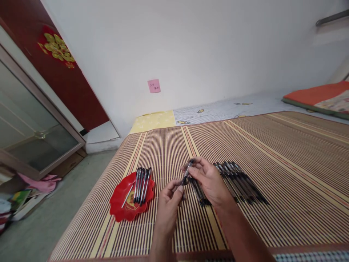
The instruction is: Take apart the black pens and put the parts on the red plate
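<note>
A tan mat [136, 238] with dark slats and yellow-red bands covers the near surface. Above it, the left hand [169, 199] pinches the lower end of a black pen [186, 174] and the right hand [211, 180] closes on its upper part — both grips narrow, the pen tilted, a pale band near its top. More dark pens [240, 182] lie in a row at right. At left, a red scalloped dish [116, 200] carries clear-barrelled pens [141, 186] and a thin white stick [127, 197]. Farther off lie grey floor [100, 163] at left and yellow cloth [152, 122], then a white wall [191, 43] with a pink note [154, 86].
</note>
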Available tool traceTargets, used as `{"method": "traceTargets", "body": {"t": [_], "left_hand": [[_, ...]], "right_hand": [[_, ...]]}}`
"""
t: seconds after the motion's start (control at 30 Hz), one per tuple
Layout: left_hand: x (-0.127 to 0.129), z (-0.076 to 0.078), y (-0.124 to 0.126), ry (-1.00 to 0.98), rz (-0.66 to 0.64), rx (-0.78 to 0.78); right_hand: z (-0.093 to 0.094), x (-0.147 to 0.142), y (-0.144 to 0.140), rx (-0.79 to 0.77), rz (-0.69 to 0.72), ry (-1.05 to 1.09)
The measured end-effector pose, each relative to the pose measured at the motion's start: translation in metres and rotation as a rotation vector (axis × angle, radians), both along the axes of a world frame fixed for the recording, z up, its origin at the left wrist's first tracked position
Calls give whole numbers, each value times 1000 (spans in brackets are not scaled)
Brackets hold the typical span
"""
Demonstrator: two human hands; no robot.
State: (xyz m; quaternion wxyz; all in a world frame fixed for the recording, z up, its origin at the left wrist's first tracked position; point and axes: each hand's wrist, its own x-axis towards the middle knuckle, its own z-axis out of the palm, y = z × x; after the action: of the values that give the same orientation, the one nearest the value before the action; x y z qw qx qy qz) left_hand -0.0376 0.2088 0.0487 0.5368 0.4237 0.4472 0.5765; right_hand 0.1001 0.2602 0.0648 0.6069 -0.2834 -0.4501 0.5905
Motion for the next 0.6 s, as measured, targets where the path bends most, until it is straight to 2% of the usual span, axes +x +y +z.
{"method": "traceTargets", "body": {"t": [0.2,0.6], "left_hand": [[1,4,-2,-124,44,-29],[9,-9,-1,-124,54,14]], "right_hand": [[-4,-2,1,21,61,-122],[-13,-8,7,-44,18,-174]]}}
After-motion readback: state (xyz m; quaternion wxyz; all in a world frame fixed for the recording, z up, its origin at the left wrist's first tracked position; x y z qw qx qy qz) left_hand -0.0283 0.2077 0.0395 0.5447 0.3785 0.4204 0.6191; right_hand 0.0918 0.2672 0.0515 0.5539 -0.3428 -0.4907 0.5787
